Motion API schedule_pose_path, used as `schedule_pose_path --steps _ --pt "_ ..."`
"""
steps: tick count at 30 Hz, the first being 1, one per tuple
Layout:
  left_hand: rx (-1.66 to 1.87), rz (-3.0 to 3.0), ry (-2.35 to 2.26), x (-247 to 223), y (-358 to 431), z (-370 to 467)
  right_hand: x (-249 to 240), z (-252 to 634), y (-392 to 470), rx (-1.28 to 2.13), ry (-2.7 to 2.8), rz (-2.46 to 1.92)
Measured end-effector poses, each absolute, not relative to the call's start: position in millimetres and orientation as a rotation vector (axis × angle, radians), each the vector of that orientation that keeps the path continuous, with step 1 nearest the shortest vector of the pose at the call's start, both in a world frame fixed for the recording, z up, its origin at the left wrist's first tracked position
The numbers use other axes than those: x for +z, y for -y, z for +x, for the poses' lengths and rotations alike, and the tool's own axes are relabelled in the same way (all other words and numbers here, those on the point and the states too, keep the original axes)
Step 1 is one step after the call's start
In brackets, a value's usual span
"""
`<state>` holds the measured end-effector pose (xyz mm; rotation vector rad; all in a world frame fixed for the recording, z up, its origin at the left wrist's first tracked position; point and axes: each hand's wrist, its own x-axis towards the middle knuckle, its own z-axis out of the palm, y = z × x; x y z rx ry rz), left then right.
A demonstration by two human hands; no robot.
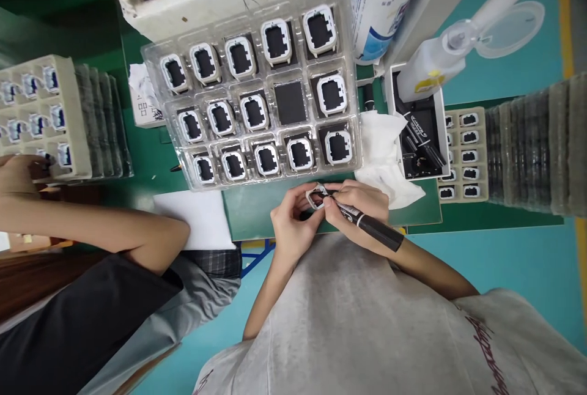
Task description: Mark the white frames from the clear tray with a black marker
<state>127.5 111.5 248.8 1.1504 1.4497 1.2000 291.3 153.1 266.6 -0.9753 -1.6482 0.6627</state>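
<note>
Near the front edge of the green table, my left hand (296, 214) pinches a small white frame (314, 198), a rounded square with an open middle. My right hand (360, 206) grips a black marker pen (367, 225), its thick dark end pointing down and right. The marker's front end meets the frame, though fingers partly cover the contact. Just beyond my hands lies a clear plastic tray (252, 182) with white frames in its compartments, each over a dark pad. One compartment (290, 103) in the middle row shows only its dark pad.
To the right are a crumpled white tissue (383, 156), a white box (446, 156) of black markers, and a bottle (378, 10). Stacked trays (527, 150) stand farther right. At left, a co-worker's arm (92, 224) reaches toward another tray (80, 138), beside a white sheet (202, 217).
</note>
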Motion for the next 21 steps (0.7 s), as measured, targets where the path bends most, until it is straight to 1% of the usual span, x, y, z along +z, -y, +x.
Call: schedule_pose_path --steps 6,15,21 --pt "1.202 1.019 -1.362 252 -116 127 268 292 -152 0.689 1.599 -0.971" --pt "1.220 1.040 -1.262 254 -121 121 273 297 -151 0.778 1.575 -0.833" --pt "1.221 1.051 -1.268 252 -123 118 276 299 -153 0.722 1.641 -0.807"
